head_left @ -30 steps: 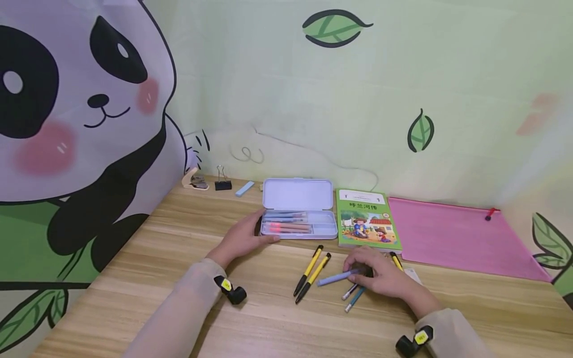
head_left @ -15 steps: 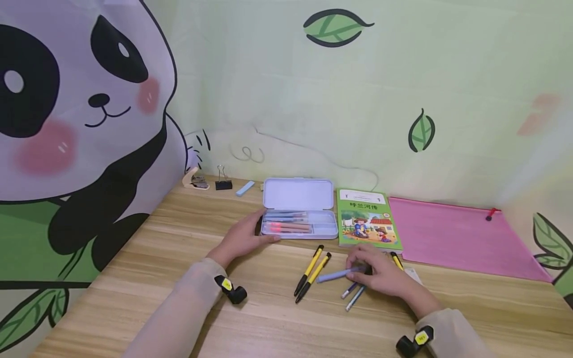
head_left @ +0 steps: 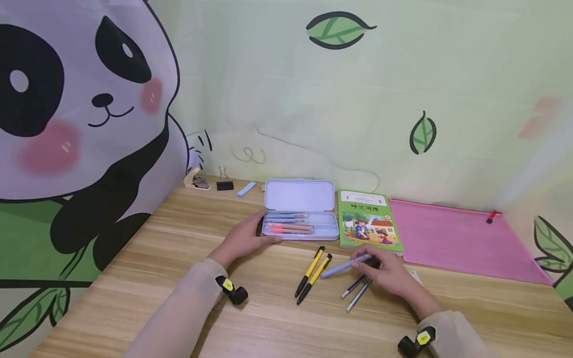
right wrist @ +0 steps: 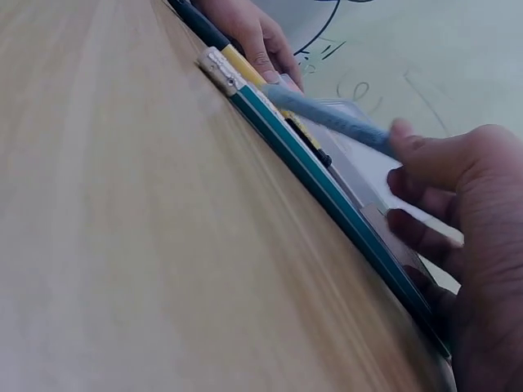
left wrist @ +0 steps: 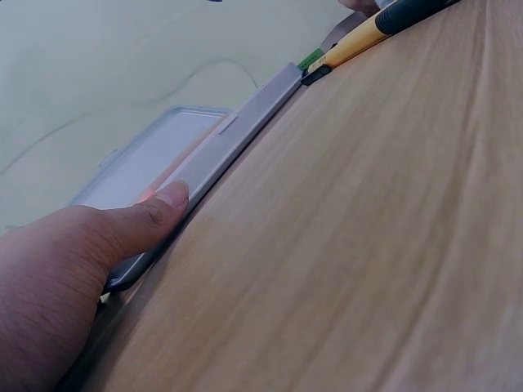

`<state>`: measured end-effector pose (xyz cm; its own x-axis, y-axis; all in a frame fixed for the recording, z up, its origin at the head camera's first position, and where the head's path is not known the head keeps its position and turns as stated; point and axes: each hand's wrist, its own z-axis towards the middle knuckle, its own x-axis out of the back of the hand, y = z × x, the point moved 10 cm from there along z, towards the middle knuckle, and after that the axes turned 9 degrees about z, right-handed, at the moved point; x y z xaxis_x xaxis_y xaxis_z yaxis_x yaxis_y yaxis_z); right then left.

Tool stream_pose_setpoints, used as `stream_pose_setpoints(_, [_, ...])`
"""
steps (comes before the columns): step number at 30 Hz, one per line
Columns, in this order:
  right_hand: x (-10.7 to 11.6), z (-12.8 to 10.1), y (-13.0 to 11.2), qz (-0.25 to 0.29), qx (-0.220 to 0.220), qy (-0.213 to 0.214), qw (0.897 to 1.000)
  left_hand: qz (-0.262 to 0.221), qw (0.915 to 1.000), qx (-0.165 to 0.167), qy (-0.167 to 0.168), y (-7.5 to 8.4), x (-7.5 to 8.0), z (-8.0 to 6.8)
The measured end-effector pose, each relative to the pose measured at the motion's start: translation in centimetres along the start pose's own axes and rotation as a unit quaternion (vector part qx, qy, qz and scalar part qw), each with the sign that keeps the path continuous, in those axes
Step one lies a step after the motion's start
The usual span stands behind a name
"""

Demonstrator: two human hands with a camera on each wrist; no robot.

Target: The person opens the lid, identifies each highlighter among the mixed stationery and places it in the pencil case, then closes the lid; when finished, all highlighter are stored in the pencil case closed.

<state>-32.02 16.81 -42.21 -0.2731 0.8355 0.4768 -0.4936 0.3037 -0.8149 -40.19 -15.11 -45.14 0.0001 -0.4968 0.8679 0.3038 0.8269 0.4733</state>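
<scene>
Green book [head_left: 368, 221] cover (title perhaps 呼兰河传) lies beside case [head_left: 301, 210].

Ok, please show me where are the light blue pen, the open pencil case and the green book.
light blue pen [head_left: 342, 267], head view, middle of its barrel.
pencil case [head_left: 299, 195], head view, inside of its raised lid.
green book [head_left: 368, 223], head view, picture on its cover.

The left hand [left wrist: 57, 278] is resting on the wooden table [left wrist: 351, 245], its thumb pressing against the near edge of the open pencil case [left wrist: 212, 155]; a yellow-and-black pen [left wrist: 372, 33] is lying beyond.
</scene>
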Motion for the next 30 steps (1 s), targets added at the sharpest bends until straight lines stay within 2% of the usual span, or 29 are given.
stream_pose_setpoints(6, [1.2, 0.5, 0.5, 0.099, -0.022, 0.052, 0.993, -0.002, 1.0, -0.002, 0.004, 0.1, 0.0, 0.0])
stream_pose_setpoints(9, [1.3, 1.0, 0.1, 0.117, -0.04, 0.075, 0.99, -0.002, 1.0, -0.004, 0.004, 0.1, 0.0, 0.0])
stream_pose_setpoints(12, [0.6, 2.0, -0.7, 0.103, -0.066, 0.092, 0.988, 0.0, 1.0, -0.002, 0.001, 0.1, 0.0, 0.0])
stream_pose_setpoints(15, [-0.7, 3.7, -1.6, 0.072, -0.074, 0.102, 0.989, 0.001, 1.0, 0.001, 0.0, 0.0, 0.0, 0.0])
stream_pose_setpoints(23, [-5.8, 9.5, -3.6, -0.005, -0.026, 0.074, 0.997, 0.005, 1.0, -0.002, 0.0, 0.1, 0.1, -0.3])
stream_pose_setpoints(26, [-6.5, 10.6, -3.6, -0.041, -0.003, 0.07, 0.997, 0.001, 1.0, -0.001, -0.002, 0.2, 0.1, -0.3])
stream_pose_setpoints(30, [-6.5, 10.7, -2.8, -0.083, 0.009, 0.077, 0.993, -0.004, 1.0, 0.003, -0.001, 0.1, 0.3, -0.2])
